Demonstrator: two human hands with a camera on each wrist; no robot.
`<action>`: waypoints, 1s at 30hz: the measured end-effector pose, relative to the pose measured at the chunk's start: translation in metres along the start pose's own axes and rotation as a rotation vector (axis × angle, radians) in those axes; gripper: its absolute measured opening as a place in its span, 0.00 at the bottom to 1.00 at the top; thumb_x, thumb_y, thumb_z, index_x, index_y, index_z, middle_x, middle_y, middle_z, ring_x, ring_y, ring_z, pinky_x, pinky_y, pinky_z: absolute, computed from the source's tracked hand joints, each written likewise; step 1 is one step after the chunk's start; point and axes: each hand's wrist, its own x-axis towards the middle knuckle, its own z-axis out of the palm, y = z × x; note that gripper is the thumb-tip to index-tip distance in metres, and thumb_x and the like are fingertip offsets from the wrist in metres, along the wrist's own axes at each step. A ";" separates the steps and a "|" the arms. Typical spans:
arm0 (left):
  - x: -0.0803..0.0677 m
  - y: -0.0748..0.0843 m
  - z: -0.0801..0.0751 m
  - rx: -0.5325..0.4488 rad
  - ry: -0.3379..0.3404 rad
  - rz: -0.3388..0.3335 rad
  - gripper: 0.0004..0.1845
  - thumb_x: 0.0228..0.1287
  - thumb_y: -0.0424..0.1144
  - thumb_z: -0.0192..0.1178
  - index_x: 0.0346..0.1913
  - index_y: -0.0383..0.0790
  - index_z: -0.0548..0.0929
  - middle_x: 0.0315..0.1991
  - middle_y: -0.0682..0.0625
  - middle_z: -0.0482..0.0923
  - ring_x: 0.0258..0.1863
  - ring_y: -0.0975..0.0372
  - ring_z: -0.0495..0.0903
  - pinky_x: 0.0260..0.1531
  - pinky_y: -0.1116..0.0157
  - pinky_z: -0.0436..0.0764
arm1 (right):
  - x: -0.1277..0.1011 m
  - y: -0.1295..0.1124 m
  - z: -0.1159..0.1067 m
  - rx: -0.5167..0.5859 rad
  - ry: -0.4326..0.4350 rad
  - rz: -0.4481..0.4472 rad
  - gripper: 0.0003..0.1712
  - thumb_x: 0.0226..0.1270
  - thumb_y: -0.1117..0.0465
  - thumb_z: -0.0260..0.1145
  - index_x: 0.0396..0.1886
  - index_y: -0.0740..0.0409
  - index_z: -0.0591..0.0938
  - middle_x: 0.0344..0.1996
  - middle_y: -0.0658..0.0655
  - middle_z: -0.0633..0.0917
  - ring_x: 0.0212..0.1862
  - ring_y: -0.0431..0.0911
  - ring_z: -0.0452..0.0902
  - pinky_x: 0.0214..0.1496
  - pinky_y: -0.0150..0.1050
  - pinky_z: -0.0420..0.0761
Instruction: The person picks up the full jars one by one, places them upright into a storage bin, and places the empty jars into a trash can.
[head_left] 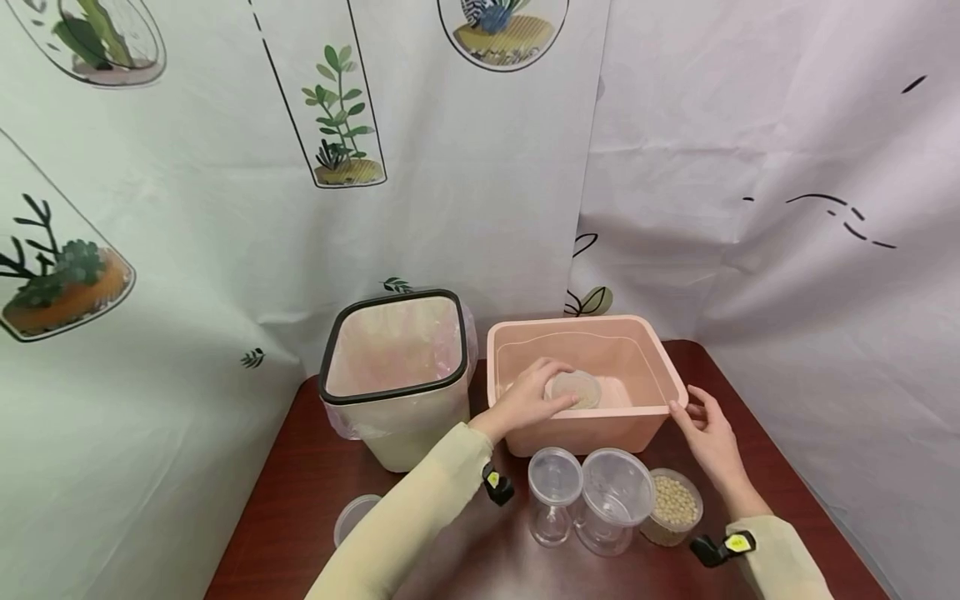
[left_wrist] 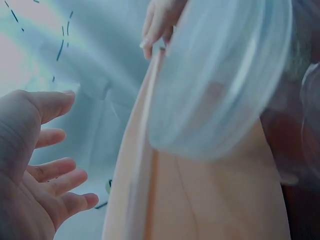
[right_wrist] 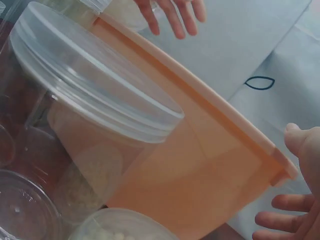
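A pink plastic tub (head_left: 585, 433) stands at the middle of the dark red table. Inside it lies a small round beige container (head_left: 579, 389). My left hand (head_left: 542, 390) reaches over the tub's front wall, its straight fingers over that container; whether they touch it I cannot tell. In the left wrist view the left hand (left_wrist: 50, 160) is spread and holds nothing. My right hand (head_left: 696, 410) is open beside the tub's right front corner, fingertips close to the rim. The right wrist view shows my right hand (right_wrist: 292, 200) just off the tub's corner (right_wrist: 280, 167).
A cream bin (head_left: 393, 417) with a black rim and a pink liner stands left of the tub. In front of the tub are two clear jars (head_left: 555, 492) (head_left: 617, 498) and a round tub of pale beans (head_left: 673, 504). A clear lid (head_left: 354, 517) lies front left. Curtains hang behind.
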 end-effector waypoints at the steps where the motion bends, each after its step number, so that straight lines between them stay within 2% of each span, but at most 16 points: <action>1: -0.001 0.003 -0.001 0.001 -0.001 0.008 0.22 0.60 0.47 0.62 0.54 0.40 0.76 0.53 0.48 0.72 0.54 0.59 0.72 0.53 0.64 0.69 | -0.001 0.001 -0.002 -0.001 0.004 -0.004 0.36 0.68 0.46 0.55 0.68 0.62 0.60 0.51 0.72 0.74 0.46 0.54 0.75 0.34 0.31 0.72; 4: -0.003 0.014 -0.002 0.004 -0.010 0.029 0.23 0.60 0.47 0.62 0.55 0.40 0.76 0.54 0.47 0.72 0.54 0.59 0.72 0.54 0.64 0.70 | -0.003 0.002 -0.006 0.004 0.012 -0.019 0.35 0.69 0.47 0.54 0.68 0.61 0.60 0.51 0.71 0.75 0.42 0.41 0.74 0.33 0.27 0.71; 7: -0.003 0.025 -0.001 0.006 -0.023 0.058 0.24 0.60 0.46 0.62 0.57 0.40 0.75 0.56 0.46 0.70 0.56 0.60 0.71 0.54 0.65 0.69 | -0.005 0.004 -0.009 0.009 0.021 -0.033 0.34 0.70 0.47 0.53 0.68 0.61 0.61 0.51 0.70 0.75 0.38 0.27 0.68 0.33 0.23 0.70; 11: -0.004 0.044 0.004 0.036 -0.046 0.114 0.27 0.60 0.49 0.62 0.60 0.41 0.73 0.59 0.45 0.68 0.59 0.60 0.68 0.56 0.66 0.67 | -0.008 0.008 -0.014 0.023 0.026 -0.054 0.33 0.70 0.48 0.53 0.68 0.61 0.61 0.51 0.70 0.75 0.36 0.21 0.64 0.33 0.20 0.69; 12: -0.004 0.049 0.005 0.047 -0.057 0.122 0.28 0.60 0.50 0.61 0.60 0.42 0.72 0.60 0.46 0.68 0.60 0.60 0.67 0.56 0.66 0.67 | -0.008 0.010 -0.015 0.030 0.029 -0.059 0.33 0.70 0.48 0.53 0.68 0.61 0.61 0.51 0.70 0.75 0.36 0.21 0.65 0.33 0.20 0.70; 13: -0.004 0.054 0.006 0.060 -0.067 0.139 0.28 0.60 0.51 0.61 0.61 0.43 0.72 0.60 0.46 0.67 0.60 0.60 0.66 0.57 0.65 0.66 | 0.000 0.032 -0.013 0.103 0.017 -0.095 0.32 0.70 0.48 0.53 0.68 0.60 0.62 0.51 0.68 0.76 0.37 0.23 0.68 0.36 0.22 0.72; 15: -0.004 0.064 0.009 0.074 -0.087 0.162 0.29 0.60 0.52 0.61 0.61 0.44 0.71 0.61 0.47 0.67 0.62 0.60 0.65 0.58 0.66 0.65 | 0.000 0.035 -0.014 0.119 0.015 -0.105 0.32 0.71 0.49 0.53 0.67 0.62 0.62 0.50 0.70 0.76 0.38 0.24 0.70 0.36 0.22 0.72; 19: -0.004 0.081 0.018 0.091 -0.133 0.203 0.30 0.61 0.53 0.59 0.62 0.43 0.71 0.63 0.47 0.65 0.63 0.62 0.62 0.60 0.69 0.60 | -0.003 0.039 -0.018 0.136 0.019 -0.118 0.31 0.71 0.50 0.52 0.66 0.64 0.63 0.49 0.71 0.76 0.38 0.25 0.72 0.36 0.22 0.73; 20: -0.004 0.085 0.020 0.094 -0.142 0.208 0.30 0.61 0.54 0.59 0.62 0.43 0.70 0.63 0.47 0.65 0.63 0.63 0.62 0.60 0.70 0.60 | -0.011 0.020 -0.022 0.068 0.038 -0.090 0.31 0.71 0.51 0.52 0.66 0.66 0.63 0.48 0.73 0.76 0.36 0.23 0.70 0.34 0.21 0.72; 21: -0.005 0.088 0.023 0.107 -0.150 0.214 0.30 0.61 0.55 0.58 0.63 0.43 0.70 0.63 0.47 0.64 0.64 0.63 0.61 0.60 0.71 0.59 | -0.009 0.030 -0.022 0.108 0.039 -0.106 0.29 0.71 0.52 0.54 0.65 0.64 0.64 0.47 0.70 0.77 0.35 0.24 0.71 0.32 0.21 0.72; 23: -0.005 0.093 0.028 0.123 -0.162 0.231 0.31 0.61 0.55 0.58 0.63 0.45 0.69 0.63 0.47 0.64 0.63 0.63 0.62 0.60 0.72 0.59 | -0.007 0.040 -0.023 0.118 0.031 -0.116 0.29 0.70 0.51 0.54 0.65 0.62 0.65 0.46 0.68 0.78 0.36 0.28 0.74 0.33 0.24 0.74; 26: -0.007 0.101 0.035 0.137 -0.172 0.247 0.30 0.61 0.55 0.58 0.63 0.46 0.69 0.63 0.47 0.63 0.62 0.64 0.62 0.58 0.74 0.61 | -0.001 0.066 -0.019 0.153 0.065 -0.093 0.28 0.68 0.50 0.57 0.64 0.55 0.69 0.43 0.59 0.81 0.36 0.32 0.76 0.31 0.25 0.74; 30: -0.009 0.109 0.044 0.143 -0.190 0.236 0.29 0.61 0.56 0.57 0.63 0.48 0.69 0.64 0.47 0.62 0.62 0.65 0.62 0.53 0.76 0.65 | 0.004 0.090 -0.018 0.132 0.072 -0.066 0.29 0.67 0.48 0.58 0.65 0.53 0.69 0.44 0.59 0.81 0.37 0.36 0.78 0.31 0.26 0.75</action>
